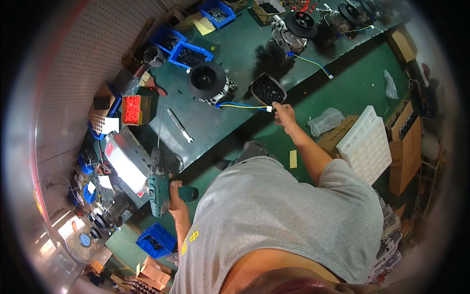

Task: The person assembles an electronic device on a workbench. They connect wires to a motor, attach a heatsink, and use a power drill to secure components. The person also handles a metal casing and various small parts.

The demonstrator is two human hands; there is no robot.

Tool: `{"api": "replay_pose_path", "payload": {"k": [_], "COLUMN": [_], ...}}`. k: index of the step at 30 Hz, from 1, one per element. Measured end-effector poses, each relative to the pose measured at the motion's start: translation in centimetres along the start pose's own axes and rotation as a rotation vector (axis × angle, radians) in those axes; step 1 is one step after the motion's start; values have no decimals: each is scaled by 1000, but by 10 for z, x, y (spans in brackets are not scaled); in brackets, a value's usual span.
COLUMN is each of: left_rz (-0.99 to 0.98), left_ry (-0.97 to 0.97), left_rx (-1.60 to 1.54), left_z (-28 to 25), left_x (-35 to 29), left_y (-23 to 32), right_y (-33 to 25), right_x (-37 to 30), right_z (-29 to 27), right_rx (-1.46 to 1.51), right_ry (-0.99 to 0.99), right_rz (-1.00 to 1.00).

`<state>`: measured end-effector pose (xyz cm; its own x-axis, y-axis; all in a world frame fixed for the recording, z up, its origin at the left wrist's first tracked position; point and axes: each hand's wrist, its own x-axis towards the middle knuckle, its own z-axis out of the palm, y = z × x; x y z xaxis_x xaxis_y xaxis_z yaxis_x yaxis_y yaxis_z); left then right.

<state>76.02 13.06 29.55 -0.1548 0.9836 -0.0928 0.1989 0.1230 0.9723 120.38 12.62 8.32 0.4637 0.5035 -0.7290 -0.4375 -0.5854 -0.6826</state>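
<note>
My left hand is wrapped round the grip of a green and black cordless drill, whose long thin bit points away over the bench. My right hand is at the bench's near edge with its fingers drawn together. Its fingertips meet the near rim of a small tray of black screws, beside a white plug. Whatever they pinch is too small to make out. Yellow and blue wires run from that plug to a motor unit with a round black fan housing.
A combination wrench lies on the green bench. Blue bins of small parts line the back, near a box of red caps. Another fan unit stands farther right. A white grid tray and cartons are on my right.
</note>
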Motion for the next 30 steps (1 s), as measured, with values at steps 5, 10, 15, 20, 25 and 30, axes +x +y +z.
{"api": "replay_pose_path", "payload": {"k": [5, 10, 15, 20, 25, 30], "left_rz": [-7, -9, 21, -33, -61, -94], "left_ry": [-2, 7, 72, 123, 141, 127], "left_rx": [59, 144, 165, 54, 13, -36], "left_z": [-4, -25, -32, -48, -83, -126], "left_x": [-10, -23, -42, -61, -72, -84], "left_y": [7, -13, -13, -20, -34, -49], "right_y": [9, 28, 36, 67, 94, 119], "right_x": [33, 65, 43, 15, -43, -92], "right_z": [2, -15, -19, -32, -22, 16], "right_rx": [567, 564, 488, 558, 574, 595], "right_ry": [-271, -473, -421, -438, -476, -542], "right_rz": [116, 136, 218, 228, 273, 339]}}
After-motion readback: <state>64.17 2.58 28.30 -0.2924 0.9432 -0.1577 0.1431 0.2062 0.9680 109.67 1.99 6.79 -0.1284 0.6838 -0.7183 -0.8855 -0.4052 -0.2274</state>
